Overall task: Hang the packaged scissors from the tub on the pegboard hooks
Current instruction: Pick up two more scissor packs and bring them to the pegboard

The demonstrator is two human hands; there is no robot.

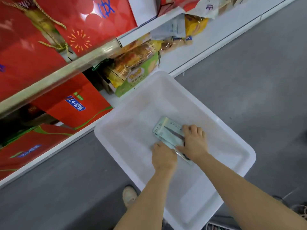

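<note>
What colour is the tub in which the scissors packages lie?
The tub is white, slightly translucent plastic. The head view, the only one, shows it clearly.

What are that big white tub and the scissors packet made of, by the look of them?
The tub looks like white, slightly translucent plastic: smooth moulded walls, rounded corners, soft sheen. The scissors packets seem to be pale printed card under a clear glossy film, judging by the glare; blur leaves that uncertain.

Tub (126, 130) sits on floor (249, 80), shelving (58, 75) along its 10 o'clock side. Scissors packs (167, 131) lie in tub at centre; left hand (163, 157) at their 7 o'clock, right hand (194, 141) at 4 o'clock, both touching. Shoe (129, 195) on floor at tub's 7 o'clock.
</note>
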